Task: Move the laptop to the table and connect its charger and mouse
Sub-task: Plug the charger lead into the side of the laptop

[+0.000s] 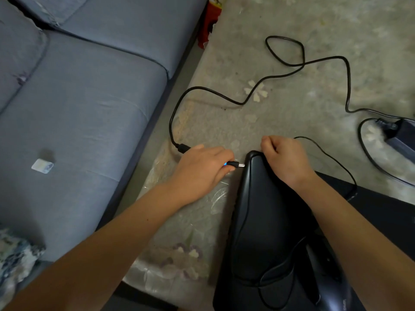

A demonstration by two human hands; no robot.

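The head view showed a closed black plastic laptop (265,221) already lying on the worktop (314,70), a surface covered with a grey floral cloth beside a blue-grey fabric sofa (78,122). The charger's black barrel plug (234,164), lit blue at its collar, was pinched in the grip of the left hand (202,169), with its metal tip just beside the laptop's far left corner. The right hand (285,158) was clenched on that far edge, apparently steadying it. The thin black charger cable (247,99) was seen looping across the cloth to a black power brick (402,135) at the right. The charging step was judged to be in hand. A port, hidden from view, would have to be met squarely by the plug. A mouse could possibly be made out at the lower right, though not clearly.
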